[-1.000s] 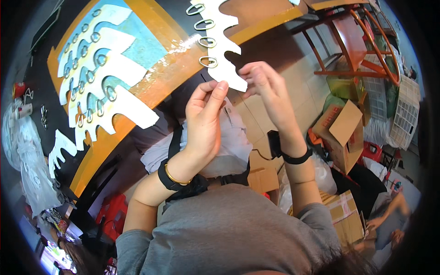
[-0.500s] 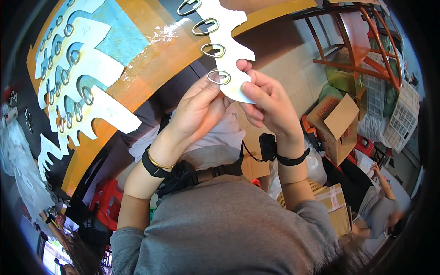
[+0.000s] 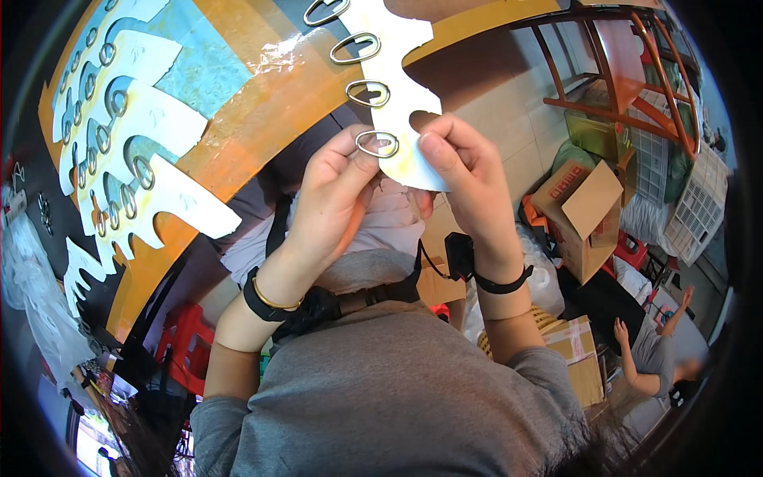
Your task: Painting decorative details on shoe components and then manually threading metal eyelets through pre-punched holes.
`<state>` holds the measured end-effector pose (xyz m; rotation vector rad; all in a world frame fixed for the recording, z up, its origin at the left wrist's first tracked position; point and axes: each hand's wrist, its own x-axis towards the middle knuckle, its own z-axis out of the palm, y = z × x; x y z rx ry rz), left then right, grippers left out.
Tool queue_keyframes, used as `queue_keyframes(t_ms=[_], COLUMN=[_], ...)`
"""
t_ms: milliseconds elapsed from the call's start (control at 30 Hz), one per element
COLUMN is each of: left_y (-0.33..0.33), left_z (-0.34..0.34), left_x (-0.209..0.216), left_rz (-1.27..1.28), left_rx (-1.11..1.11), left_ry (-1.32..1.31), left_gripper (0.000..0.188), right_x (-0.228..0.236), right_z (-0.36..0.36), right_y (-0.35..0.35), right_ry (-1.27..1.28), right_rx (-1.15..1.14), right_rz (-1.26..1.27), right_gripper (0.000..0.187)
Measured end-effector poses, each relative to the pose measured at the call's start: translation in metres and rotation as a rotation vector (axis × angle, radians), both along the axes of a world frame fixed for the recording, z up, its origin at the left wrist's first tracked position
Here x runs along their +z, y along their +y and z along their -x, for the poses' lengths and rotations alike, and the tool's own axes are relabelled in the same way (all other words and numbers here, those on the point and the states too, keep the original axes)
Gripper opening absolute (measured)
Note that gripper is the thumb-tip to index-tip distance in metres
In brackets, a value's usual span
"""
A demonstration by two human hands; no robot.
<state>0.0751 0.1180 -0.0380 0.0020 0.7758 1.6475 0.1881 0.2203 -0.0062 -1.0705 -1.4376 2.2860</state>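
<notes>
A white card strip (image 3: pixel 410 103) with a scalloped edge stands out before me, several oval metal rings (image 3: pixel 366 93) along its left side and yellowish stains near them. My right hand (image 3: pixel 470 171) pinches its lower right corner, thumb on top and fingers underneath. At the lowest oval metal ring (image 3: pixel 377 144), my left hand (image 3: pixel 338 187) is closed, thumb and forefinger at the ring's left end; its other fingers are curled and partly hidden. More white scalloped cards (image 3: pixel 165 108) with rings lie in overlapping rows on the table to the left.
The orange-brown table (image 3: pixel 274 107) has a blue sheet (image 3: pixel 213 67) on it. Clear plastic bags (image 3: pixel 40 294) hang at the left, above a red stool (image 3: pixel 189 346). To the right are an open carton (image 3: pixel 579 211), white crates (image 3: pixel 699 207), an orange metal frame (image 3: pixel 604 119) and another person (image 3: pixel 652 350).
My left hand has shifted slightly left and the card's lower end has dropped a little. My right hand's fingers have moved further under the card. The other person's arms have moved apart.
</notes>
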Motion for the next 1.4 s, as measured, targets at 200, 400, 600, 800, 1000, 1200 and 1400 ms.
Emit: queue_keyframes(t_ms=[200, 400, 600, 800, 1000, 1200, 1400], left_y=[-0.003, -0.007, -0.011, -0.013, -0.014, -0.015, -0.016], left_z=[0.001, 0.002, 0.0, -0.002, 0.0, 0.004, 0.004], left_x=[0.004, 0.0, -0.004, -0.007, -0.006, 0.0, 0.006], left_rz=[0.021, 0.049, 0.013, 0.002, -0.053, -0.038, 0.016], left_rx=[0.03, 0.057, 0.148, 0.206, 0.244, 0.219, 0.185], left_ry=[0.048, 0.053, 0.007, 0.151, 0.285, 0.164, 0.081], left_gripper=[0.015, 0.013, 0.013, 0.012, 0.016, 0.019, 0.016], right_x=[0.005, -0.001, -0.005, -0.008, -0.002, 0.003, 0.002], right_z=[0.011, 0.016, 0.022, 0.021, 0.027, 0.026, 0.026], right_y=[-0.001, -0.001, 0.002, 0.004, 0.001, 0.001, 0.003], right_ry=[-0.045, -0.057, -0.082, -0.071, -0.069, -0.085, -0.103], right_rx=[-0.059, -0.07, -0.068, -0.056, -0.033, -0.018, -0.017], right_rz=[0.042, -0.021, -0.184, -0.217, -0.245, -0.259, -0.254], right_gripper=[0.022, 0.02, 0.019, 0.018, 0.017, 0.016, 0.017])
